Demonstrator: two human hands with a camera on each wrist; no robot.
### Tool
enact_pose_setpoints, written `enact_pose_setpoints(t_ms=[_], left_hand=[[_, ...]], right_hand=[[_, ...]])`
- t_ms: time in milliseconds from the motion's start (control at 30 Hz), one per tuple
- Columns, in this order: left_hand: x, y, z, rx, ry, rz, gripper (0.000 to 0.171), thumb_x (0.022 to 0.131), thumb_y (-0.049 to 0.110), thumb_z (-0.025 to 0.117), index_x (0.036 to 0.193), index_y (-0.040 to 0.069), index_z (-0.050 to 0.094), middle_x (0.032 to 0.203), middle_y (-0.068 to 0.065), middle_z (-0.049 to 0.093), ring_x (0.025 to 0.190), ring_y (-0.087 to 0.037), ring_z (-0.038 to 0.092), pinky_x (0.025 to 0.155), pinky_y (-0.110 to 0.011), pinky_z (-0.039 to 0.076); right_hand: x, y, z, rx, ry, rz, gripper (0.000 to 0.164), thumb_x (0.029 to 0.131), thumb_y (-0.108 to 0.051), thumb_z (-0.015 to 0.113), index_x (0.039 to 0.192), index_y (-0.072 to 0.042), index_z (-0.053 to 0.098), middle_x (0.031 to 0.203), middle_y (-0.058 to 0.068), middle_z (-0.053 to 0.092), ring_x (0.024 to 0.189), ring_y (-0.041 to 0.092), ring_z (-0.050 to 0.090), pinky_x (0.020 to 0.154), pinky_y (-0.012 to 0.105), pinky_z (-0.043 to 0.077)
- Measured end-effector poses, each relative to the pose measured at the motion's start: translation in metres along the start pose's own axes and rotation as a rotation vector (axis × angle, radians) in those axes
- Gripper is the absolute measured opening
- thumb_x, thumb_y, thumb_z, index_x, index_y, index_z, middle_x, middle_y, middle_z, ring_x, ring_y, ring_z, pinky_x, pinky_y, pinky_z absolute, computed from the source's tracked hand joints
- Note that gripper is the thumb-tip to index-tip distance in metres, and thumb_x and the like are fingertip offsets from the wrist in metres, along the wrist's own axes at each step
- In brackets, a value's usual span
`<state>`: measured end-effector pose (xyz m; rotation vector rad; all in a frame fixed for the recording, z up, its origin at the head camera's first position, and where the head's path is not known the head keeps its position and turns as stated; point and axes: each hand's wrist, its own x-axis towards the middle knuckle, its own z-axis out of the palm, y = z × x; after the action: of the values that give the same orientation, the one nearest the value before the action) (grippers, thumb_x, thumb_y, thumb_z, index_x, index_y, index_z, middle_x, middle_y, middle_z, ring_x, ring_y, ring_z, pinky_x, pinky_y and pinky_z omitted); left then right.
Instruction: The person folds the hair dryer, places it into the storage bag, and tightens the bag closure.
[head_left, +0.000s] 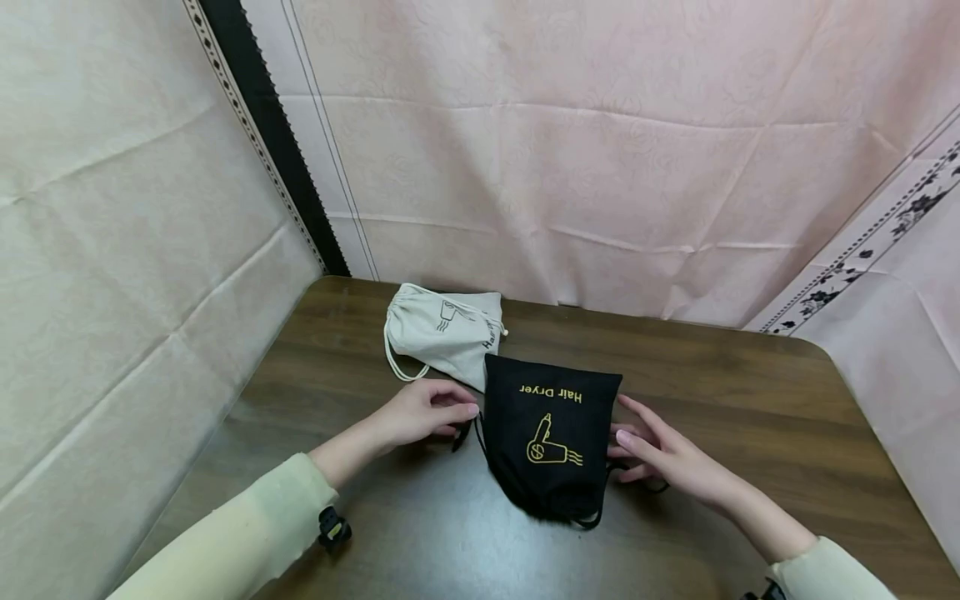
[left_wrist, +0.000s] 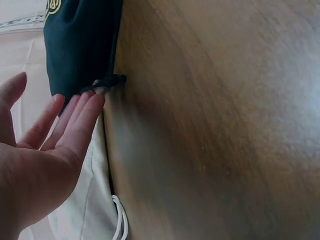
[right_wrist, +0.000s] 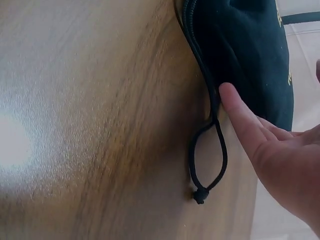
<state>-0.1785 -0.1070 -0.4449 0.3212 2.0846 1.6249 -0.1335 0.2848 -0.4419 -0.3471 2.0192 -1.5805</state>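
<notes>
A black drawstring bag lies on the table, with yellow "Hair Dryer" lettering and a hair dryer drawing, upside down in the head view. At its left side is my left hand. In the left wrist view the fingers of that hand are extended, their tips at the knotted black cord. On the opposite side, my right hand has its fingertips against or just beside the bag. A looped black cord hangs free near it in the right wrist view.
Behind the black bag and to its left lies a white drawstring bag with a similar print and a white cord. Both bags are on a brown wooden table. Pale patterned cloth hangs behind and at the sides.
</notes>
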Motion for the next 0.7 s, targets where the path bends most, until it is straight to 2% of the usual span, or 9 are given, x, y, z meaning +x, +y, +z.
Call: enact_pose_setpoints(t_ms=[133, 300, 400, 533, 700], left_hand=[[-0.003, 0.006, 0.002, -0.052, 0.003, -0.019, 0.034, 0.090, 0.029, 0.069, 0.114, 0.005, 0.066, 0.112, -0.014, 0.066, 0.104, -0.028, 0.063, 0.084, -0.046, 0.055], [-0.006, 0.006, 0.002, -0.098, -0.004, -0.043, 0.048, 0.089, 0.037, 0.068, 0.122, 0.003, 0.061, 0.122, -0.018, 0.062, 0.114, -0.031, 0.059, 0.084, -0.043, 0.055], [-0.008, 0.007, 0.003, -0.136, 0.007, -0.060, 0.053, 0.090, 0.039, 0.067, 0.127, 0.002, 0.057, 0.126, -0.019, 0.060, 0.117, -0.033, 0.057, 0.085, -0.043, 0.055], [-0.009, 0.007, 0.006, -0.196, 0.054, -0.097, 0.058, 0.090, 0.042, 0.066, 0.130, 0.001, 0.054, 0.130, -0.021, 0.056, 0.118, -0.034, 0.057, 0.085, -0.045, 0.055], [-0.013, 0.009, 0.012, -0.253, 0.070, -0.153, 0.065, 0.089, 0.049, 0.063, 0.132, 0.001, 0.052, 0.127, -0.025, 0.056, 0.116, -0.036, 0.058, 0.082, -0.045, 0.056]], right_hand=[[-0.002, -0.003, 0.003, 0.065, -0.011, 0.076, 0.065, 0.106, -0.029, 0.037, 0.155, -0.018, -0.003, 0.147, 0.035, 0.028, 0.124, 0.040, 0.051, 0.090, 0.048, 0.051], [-0.004, -0.004, 0.007, 0.091, -0.026, 0.172, 0.065, 0.105, -0.036, 0.036, 0.155, -0.023, -0.003, 0.152, 0.033, 0.020, 0.125, 0.035, 0.052, 0.099, 0.045, 0.046], [-0.002, -0.001, 0.011, 0.131, -0.027, 0.185, 0.067, 0.104, -0.036, 0.038, 0.155, -0.021, -0.003, 0.153, 0.032, 0.019, 0.129, 0.036, 0.047, 0.099, 0.046, 0.046], [0.005, 0.000, 0.016, 0.172, -0.007, 0.186, 0.072, 0.103, -0.034, 0.044, 0.155, -0.017, -0.005, 0.154, 0.030, 0.017, 0.134, 0.036, 0.039, 0.095, 0.047, 0.049], [0.015, -0.003, 0.021, 0.170, 0.017, 0.205, 0.077, 0.101, -0.034, 0.048, 0.154, -0.015, -0.005, 0.152, 0.028, 0.024, 0.128, 0.029, 0.047, 0.093, 0.045, 0.051]])
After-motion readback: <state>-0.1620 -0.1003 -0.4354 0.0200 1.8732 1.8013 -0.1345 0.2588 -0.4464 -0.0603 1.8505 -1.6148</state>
